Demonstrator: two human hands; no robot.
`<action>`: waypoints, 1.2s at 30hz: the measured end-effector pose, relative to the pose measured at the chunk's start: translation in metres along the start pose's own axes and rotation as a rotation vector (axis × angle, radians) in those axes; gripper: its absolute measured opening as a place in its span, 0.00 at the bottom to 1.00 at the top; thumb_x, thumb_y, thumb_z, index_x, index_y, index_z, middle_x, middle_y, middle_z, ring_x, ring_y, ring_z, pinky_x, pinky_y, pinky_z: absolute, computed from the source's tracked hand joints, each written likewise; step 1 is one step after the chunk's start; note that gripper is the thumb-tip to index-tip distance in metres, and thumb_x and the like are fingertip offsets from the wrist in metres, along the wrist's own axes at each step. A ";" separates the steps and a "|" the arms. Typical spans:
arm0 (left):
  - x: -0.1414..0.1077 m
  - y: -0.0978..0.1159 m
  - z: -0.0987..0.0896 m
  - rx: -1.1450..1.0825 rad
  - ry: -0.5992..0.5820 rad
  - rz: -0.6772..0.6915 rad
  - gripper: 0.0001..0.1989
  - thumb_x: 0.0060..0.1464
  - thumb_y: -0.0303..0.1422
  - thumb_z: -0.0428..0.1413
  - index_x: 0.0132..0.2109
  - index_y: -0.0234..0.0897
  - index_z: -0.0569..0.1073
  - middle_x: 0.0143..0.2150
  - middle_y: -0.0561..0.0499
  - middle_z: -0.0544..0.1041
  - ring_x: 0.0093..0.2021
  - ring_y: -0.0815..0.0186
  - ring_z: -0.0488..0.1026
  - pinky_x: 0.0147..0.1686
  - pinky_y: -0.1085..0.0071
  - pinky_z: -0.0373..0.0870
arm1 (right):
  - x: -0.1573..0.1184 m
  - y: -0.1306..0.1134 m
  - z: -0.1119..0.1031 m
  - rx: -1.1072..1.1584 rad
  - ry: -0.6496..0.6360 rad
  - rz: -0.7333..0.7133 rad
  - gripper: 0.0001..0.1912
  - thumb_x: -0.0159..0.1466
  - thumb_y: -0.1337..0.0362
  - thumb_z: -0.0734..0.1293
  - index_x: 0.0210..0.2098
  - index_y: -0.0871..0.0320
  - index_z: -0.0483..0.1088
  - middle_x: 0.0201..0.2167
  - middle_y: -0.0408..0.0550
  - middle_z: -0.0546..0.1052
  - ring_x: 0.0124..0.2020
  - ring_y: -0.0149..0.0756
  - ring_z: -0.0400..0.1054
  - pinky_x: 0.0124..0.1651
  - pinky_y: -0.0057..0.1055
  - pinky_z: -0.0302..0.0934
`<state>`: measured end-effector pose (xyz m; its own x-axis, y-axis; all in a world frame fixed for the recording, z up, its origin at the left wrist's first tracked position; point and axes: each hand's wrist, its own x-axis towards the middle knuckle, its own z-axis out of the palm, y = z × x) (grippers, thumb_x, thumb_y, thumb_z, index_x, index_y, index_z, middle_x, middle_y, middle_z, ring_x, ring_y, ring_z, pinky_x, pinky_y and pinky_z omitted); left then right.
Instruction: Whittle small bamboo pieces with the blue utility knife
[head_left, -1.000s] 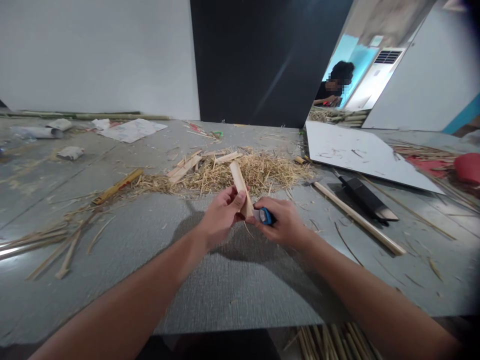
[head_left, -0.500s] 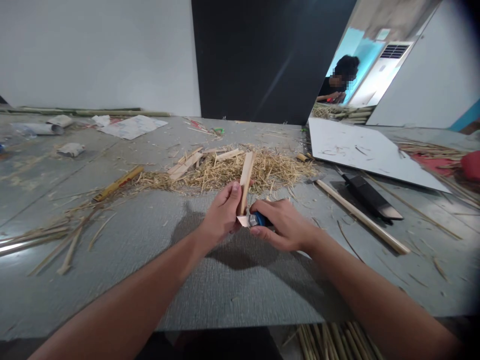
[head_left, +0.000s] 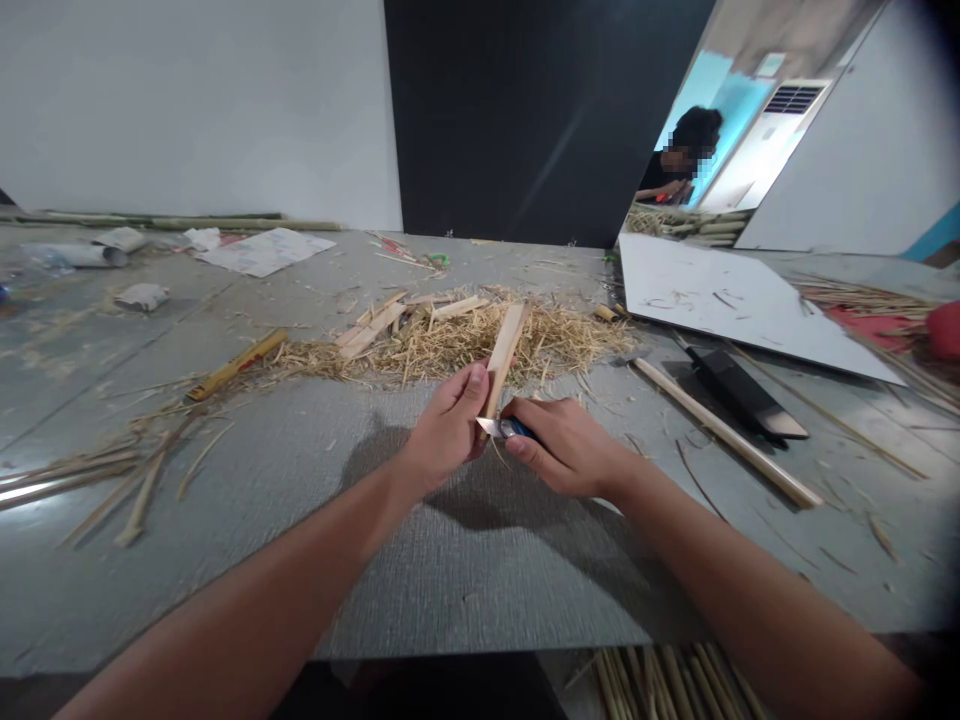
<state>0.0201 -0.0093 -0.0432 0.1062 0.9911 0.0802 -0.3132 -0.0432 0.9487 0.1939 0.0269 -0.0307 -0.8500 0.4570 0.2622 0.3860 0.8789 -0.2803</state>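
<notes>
My left hand [head_left: 454, 420] is closed around a flat pale wooden strip [head_left: 507, 350], which tilts up and away from me. In my right hand [head_left: 566, 445] is a utility knife [head_left: 511, 428] with a blue handle, mostly covered by the fingers. Its short blade lies against the lower end of the strip, right beside my left fingers. A thin curl of shaving hangs below the blade. Beyond both hands a heap of straw-coloured shavings [head_left: 450, 345] spreads over the grey tabletop [head_left: 390, 600], with several flat wooden pieces [head_left: 373, 332] on its left side.
To the right lie a pale rod [head_left: 724, 432], a black tool or sheath [head_left: 742, 390] and a white board [head_left: 750, 300]. A yellow stick [head_left: 238, 366] and thin strips lie left. Bundled canes [head_left: 675, 685] are below the front edge. Another person [head_left: 679, 155] sits at the back right.
The wooden strip has tilted further to the right in my left hand. My right hand and the knife have shifted slightly upward, and a thin shaving now shows below the blade.
</notes>
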 end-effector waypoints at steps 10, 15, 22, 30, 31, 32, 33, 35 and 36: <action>-0.002 0.001 0.002 0.001 0.023 0.018 0.24 0.62 0.48 0.48 0.58 0.39 0.70 0.20 0.60 0.58 0.14 0.76 0.51 0.12 0.80 0.51 | 0.002 0.003 -0.001 0.014 -0.045 0.003 0.29 0.71 0.46 0.45 0.40 0.62 0.65 0.28 0.50 0.71 0.24 0.34 0.60 0.30 0.32 0.48; -0.004 0.002 0.006 -0.033 0.094 -0.006 0.28 0.62 0.46 0.50 0.65 0.41 0.63 0.17 0.61 0.58 0.12 0.75 0.50 0.11 0.78 0.50 | 0.001 0.005 0.000 0.021 -0.028 0.006 0.28 0.70 0.45 0.45 0.37 0.60 0.64 0.26 0.48 0.70 0.24 0.34 0.59 0.30 0.32 0.47; -0.007 0.005 0.010 -0.082 0.096 -0.017 0.27 0.61 0.43 0.52 0.64 0.39 0.65 0.16 0.60 0.59 0.12 0.77 0.49 0.11 0.79 0.49 | 0.000 0.006 0.000 0.002 0.013 -0.015 0.28 0.70 0.45 0.46 0.37 0.60 0.64 0.24 0.46 0.69 0.22 0.33 0.58 0.29 0.32 0.45; -0.006 0.004 0.007 -0.116 0.096 -0.016 0.28 0.60 0.43 0.53 0.64 0.39 0.64 0.17 0.61 0.60 0.12 0.77 0.51 0.10 0.80 0.49 | 0.002 0.002 -0.002 -0.146 0.063 0.071 0.31 0.69 0.43 0.45 0.42 0.62 0.66 0.28 0.52 0.74 0.23 0.35 0.60 0.27 0.33 0.41; -0.006 0.004 0.007 -0.117 0.097 -0.022 0.28 0.60 0.43 0.53 0.65 0.38 0.64 0.17 0.61 0.60 0.12 0.77 0.51 0.10 0.80 0.49 | 0.002 0.002 -0.002 -0.164 0.066 0.082 0.32 0.69 0.43 0.45 0.42 0.62 0.66 0.28 0.52 0.75 0.23 0.36 0.60 0.27 0.33 0.40; -0.006 0.005 0.007 -0.120 0.097 -0.029 0.28 0.60 0.42 0.53 0.65 0.38 0.63 0.17 0.61 0.60 0.12 0.77 0.51 0.10 0.80 0.49 | 0.002 0.001 -0.003 -0.179 0.070 0.094 0.32 0.69 0.43 0.45 0.42 0.62 0.66 0.28 0.52 0.75 0.23 0.36 0.60 0.27 0.33 0.40; -0.006 0.006 0.008 -0.122 0.098 -0.034 0.29 0.61 0.42 0.53 0.65 0.37 0.62 0.17 0.61 0.60 0.12 0.76 0.51 0.10 0.80 0.49 | 0.002 0.001 -0.003 -0.193 0.075 0.105 0.32 0.69 0.43 0.44 0.41 0.62 0.66 0.28 0.52 0.74 0.23 0.36 0.61 0.27 0.33 0.40; -0.006 0.007 0.009 -0.123 0.105 -0.035 0.29 0.61 0.41 0.52 0.66 0.36 0.61 0.17 0.62 0.60 0.11 0.76 0.50 0.10 0.80 0.49 | 0.002 0.001 -0.004 -0.219 0.090 0.119 0.32 0.69 0.42 0.44 0.39 0.61 0.65 0.27 0.52 0.74 0.24 0.36 0.61 0.27 0.33 0.39; -0.006 0.007 0.009 -0.124 0.109 -0.033 0.29 0.61 0.40 0.52 0.66 0.35 0.61 0.16 0.62 0.60 0.11 0.76 0.50 0.10 0.80 0.49 | 0.002 0.001 -0.004 -0.231 0.099 0.123 0.31 0.69 0.42 0.44 0.38 0.60 0.65 0.27 0.51 0.74 0.24 0.36 0.61 0.27 0.33 0.39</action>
<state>0.0256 -0.0165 -0.0340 0.0177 0.9998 0.0102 -0.4260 -0.0017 0.9047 0.1942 0.0295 -0.0270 -0.7569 0.5630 0.3319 0.5652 0.8189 -0.1001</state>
